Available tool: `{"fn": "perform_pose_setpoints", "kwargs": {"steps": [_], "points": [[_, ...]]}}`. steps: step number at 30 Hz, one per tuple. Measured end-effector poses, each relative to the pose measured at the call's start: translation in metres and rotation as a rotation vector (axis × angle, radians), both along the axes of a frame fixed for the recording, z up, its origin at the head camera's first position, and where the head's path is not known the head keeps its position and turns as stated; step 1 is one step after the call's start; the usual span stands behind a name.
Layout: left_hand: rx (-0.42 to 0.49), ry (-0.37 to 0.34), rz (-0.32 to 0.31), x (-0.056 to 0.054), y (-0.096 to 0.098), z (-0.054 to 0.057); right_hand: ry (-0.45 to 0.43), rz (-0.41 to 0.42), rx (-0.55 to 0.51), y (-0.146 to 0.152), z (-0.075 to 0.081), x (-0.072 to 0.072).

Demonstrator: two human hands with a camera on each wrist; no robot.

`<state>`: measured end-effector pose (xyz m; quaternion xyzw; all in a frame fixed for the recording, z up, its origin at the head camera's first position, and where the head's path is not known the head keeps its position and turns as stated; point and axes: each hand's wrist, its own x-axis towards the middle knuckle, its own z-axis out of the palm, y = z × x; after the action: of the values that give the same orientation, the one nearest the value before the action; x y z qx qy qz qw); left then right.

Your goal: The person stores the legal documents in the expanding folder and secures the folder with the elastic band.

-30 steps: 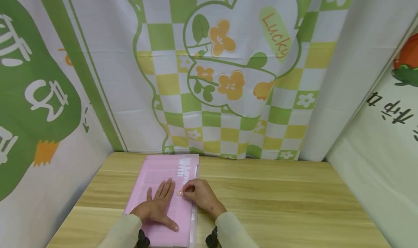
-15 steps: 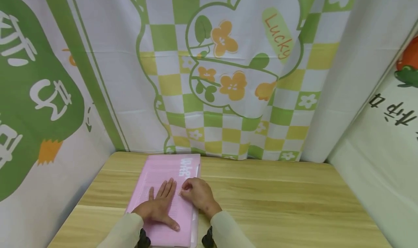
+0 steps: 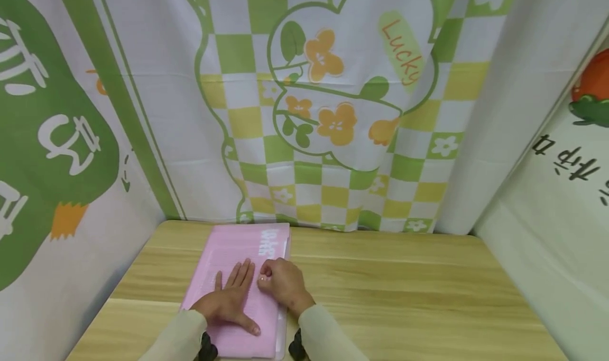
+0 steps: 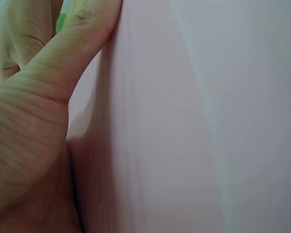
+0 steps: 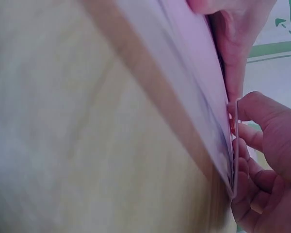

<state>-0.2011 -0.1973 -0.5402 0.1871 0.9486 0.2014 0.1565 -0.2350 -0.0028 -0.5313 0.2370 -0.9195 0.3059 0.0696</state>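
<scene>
A pink plastic document folder (image 3: 223,244) with white lettering near its upper right lies on the table. My left hand (image 3: 228,301) rests flat on its cover with fingers spread and thumb out to the right. At the folder's right edge, my right hand (image 3: 283,284) has its fingers curled and pinches the folder's closing strap (image 5: 236,150). In the right wrist view this thin strap bends round from the edge, between thumb and fingers, with a bit of red beside it. Most of the strap is hidden by the hand in the head view.
The wooden table (image 3: 404,292) extends to the right of the folder. A printed checkered curtain (image 3: 333,192) hangs along its back edge. Fabric walls stand at left and right. Pale sleeves (image 3: 328,334) and black wrist straps (image 3: 296,345) cover the wrists.
My right hand has shifted slightly left and turned, covering the small round button that showed at its fingertips. My left hand stays pressed flat on the folder.
</scene>
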Motion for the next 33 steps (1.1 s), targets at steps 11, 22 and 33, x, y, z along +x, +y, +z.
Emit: {"fn": "perform_pose_setpoints", "kwargs": {"steps": [11,22,33], "points": [[0.011,0.017,-0.009,-0.001,-0.002,-0.004,0.018,0.021,0.025,-0.003,0.002,0.003],[0.013,0.015,-0.010,0.004,-0.001,0.001,0.029,0.030,0.076,-0.007,0.005,0.008],[0.022,-0.005,-0.004,0.004,0.001,0.005,-0.005,0.107,0.024,0.001,0.005,0.006]]}}
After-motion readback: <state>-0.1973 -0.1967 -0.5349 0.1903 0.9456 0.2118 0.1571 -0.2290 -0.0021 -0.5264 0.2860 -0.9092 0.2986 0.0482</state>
